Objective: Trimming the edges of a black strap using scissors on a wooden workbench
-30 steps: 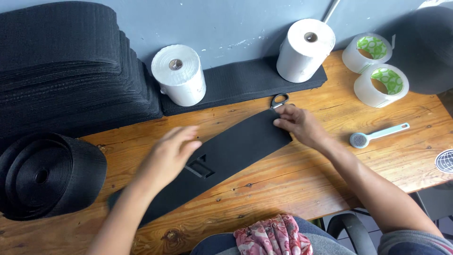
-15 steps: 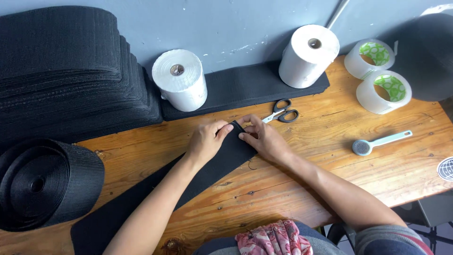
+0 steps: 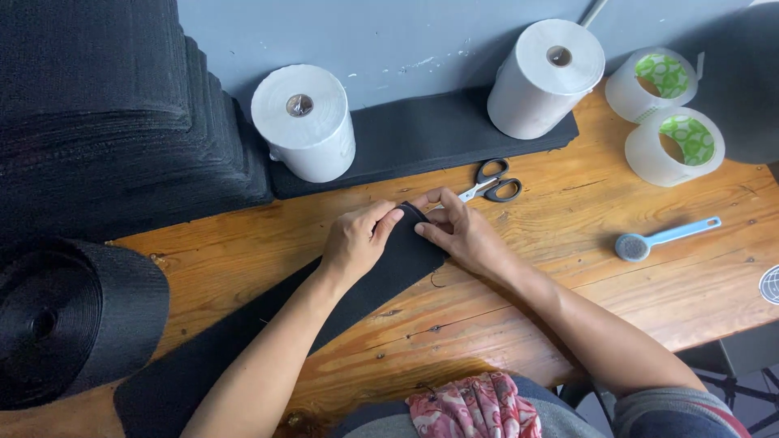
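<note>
Both hands, left hand [image 3: 357, 243] and right hand [image 3: 462, 235], pinch closed on the far end of the black fabric strip [image 3: 381, 272] between them; keeping its edges aligned seems important

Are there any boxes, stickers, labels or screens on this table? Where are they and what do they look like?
No boxes, signs or screens show; only two printed inner cores.
Clear tape roll with green patterned inner core: far right by the wall, round, lying flat.
Second clear tape roll with green patterned inner core: just in front of the first, round, lying flat.
White round thing with a dark grid: right edge, cut off, too little shows to tell.
</note>
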